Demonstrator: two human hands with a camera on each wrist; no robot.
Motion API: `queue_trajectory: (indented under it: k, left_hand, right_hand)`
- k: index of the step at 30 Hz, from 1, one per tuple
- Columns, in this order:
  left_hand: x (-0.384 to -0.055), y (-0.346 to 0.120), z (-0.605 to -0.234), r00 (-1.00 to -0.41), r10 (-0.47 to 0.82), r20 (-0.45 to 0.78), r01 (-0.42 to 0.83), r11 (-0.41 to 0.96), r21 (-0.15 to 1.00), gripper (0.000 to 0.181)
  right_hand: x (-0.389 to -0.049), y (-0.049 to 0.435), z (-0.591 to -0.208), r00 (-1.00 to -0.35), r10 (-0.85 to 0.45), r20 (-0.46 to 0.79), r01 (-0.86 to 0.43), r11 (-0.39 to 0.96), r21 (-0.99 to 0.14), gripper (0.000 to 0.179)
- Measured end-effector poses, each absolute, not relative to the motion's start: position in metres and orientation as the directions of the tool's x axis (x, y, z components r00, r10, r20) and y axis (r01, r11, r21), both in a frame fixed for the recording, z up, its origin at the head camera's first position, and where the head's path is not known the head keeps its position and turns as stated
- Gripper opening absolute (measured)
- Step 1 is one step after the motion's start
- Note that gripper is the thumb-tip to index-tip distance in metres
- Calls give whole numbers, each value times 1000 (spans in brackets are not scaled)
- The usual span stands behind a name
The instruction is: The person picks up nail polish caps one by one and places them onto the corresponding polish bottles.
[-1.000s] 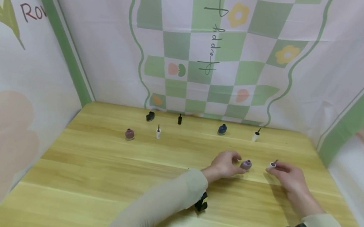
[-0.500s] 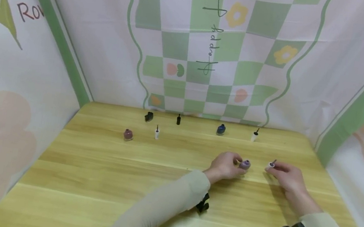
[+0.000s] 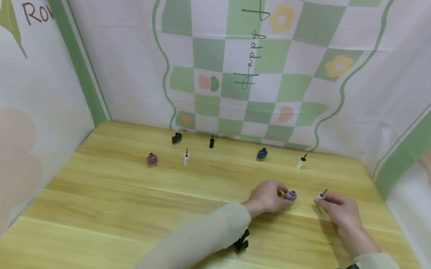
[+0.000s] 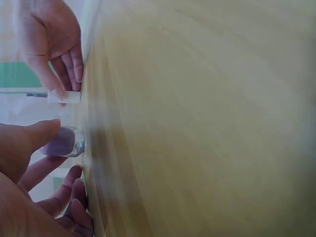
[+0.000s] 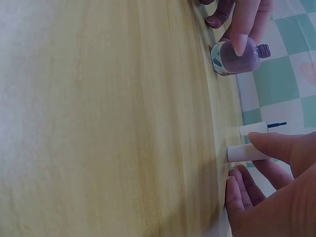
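Observation:
My left hand pinches a small bottle of purple nail polish between thumb and finger. In the right wrist view this nail polish bottle has a bare threaded neck and its base is right at the tabletop. To the right, my right hand pinches a white nail polish cap, its brush pointing up. The left wrist view has the white cap standing with its flat end by the table, a short way from the bottle. The other fingers of both hands are loosely bent near the wood.
Along the back of the wooden table stand a black bottle, a black cap, a blue bottle and a white cap. A mauve bottle and another white cap stand at the left. Patterned cloth hangs behind.
My left thumb and finger have closed in on the purple bottle. My right hand keeps its pinch on the white cap almost unmoved. The bottles and caps on the table are unchanged.

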State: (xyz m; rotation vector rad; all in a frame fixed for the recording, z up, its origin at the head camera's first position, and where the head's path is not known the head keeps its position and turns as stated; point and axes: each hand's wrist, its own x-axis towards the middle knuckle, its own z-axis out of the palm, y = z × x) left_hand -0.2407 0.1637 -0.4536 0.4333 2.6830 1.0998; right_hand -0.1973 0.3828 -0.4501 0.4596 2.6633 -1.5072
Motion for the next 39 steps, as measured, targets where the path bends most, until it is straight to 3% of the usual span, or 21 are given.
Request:
queue_trajectory:
  k: [24,33,39]
  left_hand:
    - [-241,160,-458,-948,314,-57,191,703,685,19]
    - [-242,148,-460,-913,406,47,281,539,794,15]
    - [-243,137,-459,-881,466,80,317,457,831,15]
  right_hand:
    - [-192,378,-448,-952,218,-213,295,479,-827,65]
    - [-187,376,-445,-976,106,-192,218,567,-795,61]
    - [-187,372,-441,-984,38,-172,168,497,-851,59]
